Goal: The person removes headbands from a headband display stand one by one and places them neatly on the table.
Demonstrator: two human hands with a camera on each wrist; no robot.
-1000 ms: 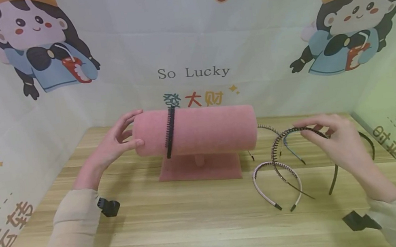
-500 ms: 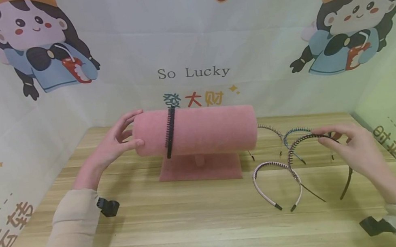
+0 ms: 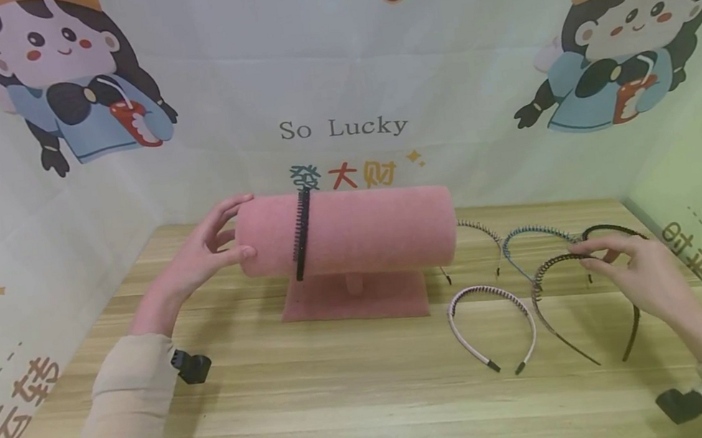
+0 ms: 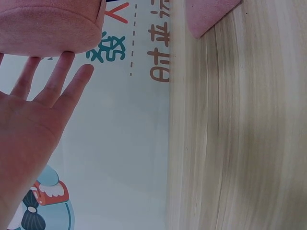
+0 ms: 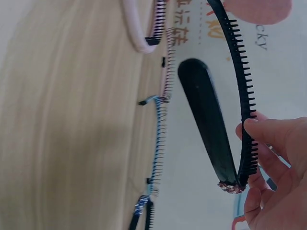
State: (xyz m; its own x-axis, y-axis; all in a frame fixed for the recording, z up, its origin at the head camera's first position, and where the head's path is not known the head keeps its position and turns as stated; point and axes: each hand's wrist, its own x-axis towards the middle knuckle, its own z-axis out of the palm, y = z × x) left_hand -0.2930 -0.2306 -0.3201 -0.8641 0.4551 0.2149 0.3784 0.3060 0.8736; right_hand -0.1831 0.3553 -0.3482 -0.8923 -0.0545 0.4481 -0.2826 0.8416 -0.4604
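In the head view, my left hand (image 3: 201, 247) grips the left end of a pink padded roll-shaped headband stand (image 3: 385, 229), with the thumb in front and fingertips at the top edge. The left wrist view shows other fingers stretched out at the roll's end. A black toothed headband (image 3: 303, 235) sits around the roll, left of its middle. On the right, my right hand (image 3: 646, 272) pinches a dark headband (image 5: 208, 120) between thumb and fingers near the top of its arch. This one has comb teeth inside and a sparkly patch. Whether its tips touch the table cannot be told.
A pale pink headband (image 3: 462, 336) stands left of the right hand. Behind are a blue headband (image 3: 524, 230), a black headband (image 3: 615, 226) and another thin toothed headband (image 3: 485, 227), partly behind the roll. Printed cloth (image 3: 340, 68) encloses the wooden table (image 3: 346, 400).
My right hand has moved right and nearer with the dark headband, uncovering more of the blue and black headbands behind. The left hand and the stand look unmoved.
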